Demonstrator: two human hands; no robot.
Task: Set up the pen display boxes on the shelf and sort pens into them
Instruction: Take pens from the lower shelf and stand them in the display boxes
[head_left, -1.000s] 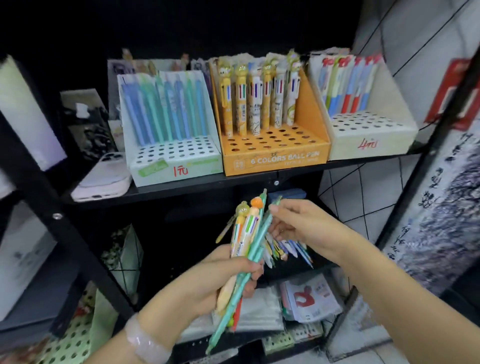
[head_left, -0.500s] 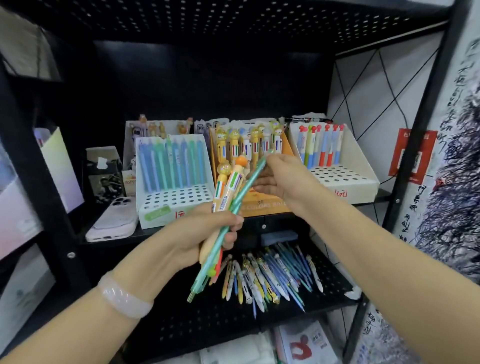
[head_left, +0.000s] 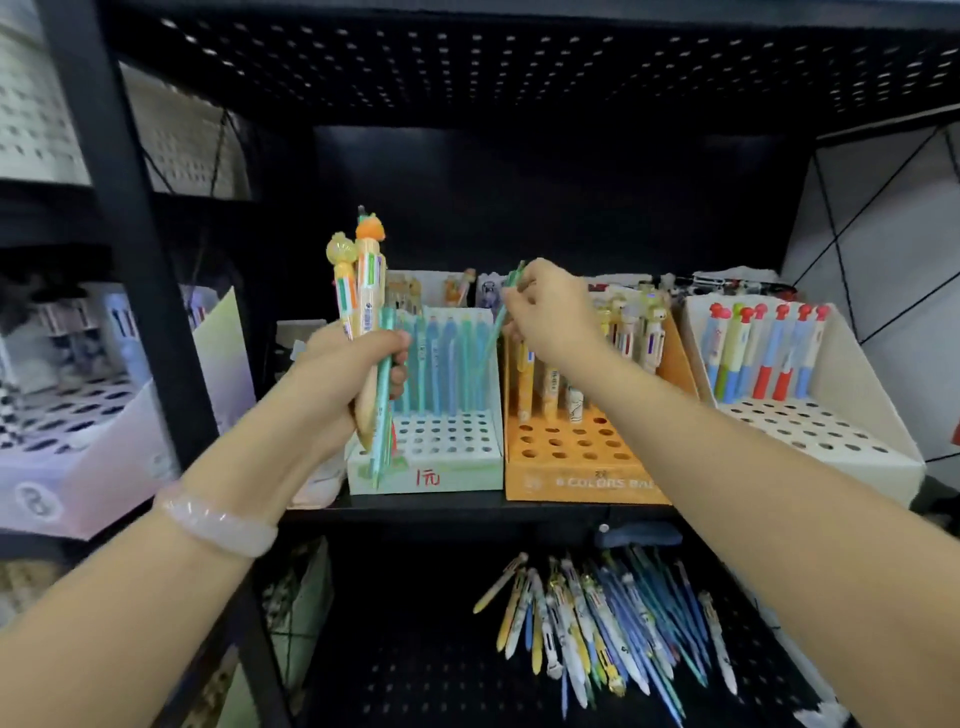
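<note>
Three display boxes stand side by side on the shelf: a white-green box (head_left: 447, 475) with blue and teal pens, an orange box (head_left: 566, 480) with character pens, and a white box (head_left: 831, 441) with red-capped pens. My left hand (head_left: 343, 374) grips a bundle of pens (head_left: 366, 296), two with yellow and orange toppers, in front of the white-green box. My right hand (head_left: 550, 312) pinches a single teal pen (head_left: 501, 312) at the right back corner of the white-green box, its tip angled down among the pens there.
A heap of loose pens (head_left: 602, 623) lies on the perforated black shelf below. A black upright post (head_left: 135, 249) stands at the left, with a pale lilac display box (head_left: 104, 447) beyond it. Another perforated shelf (head_left: 519, 67) hangs overhead.
Both hands rose from the lower shelf to the display boxes. My right hand drew one teal pen out of the bundle and carried it over to the white-green box.
</note>
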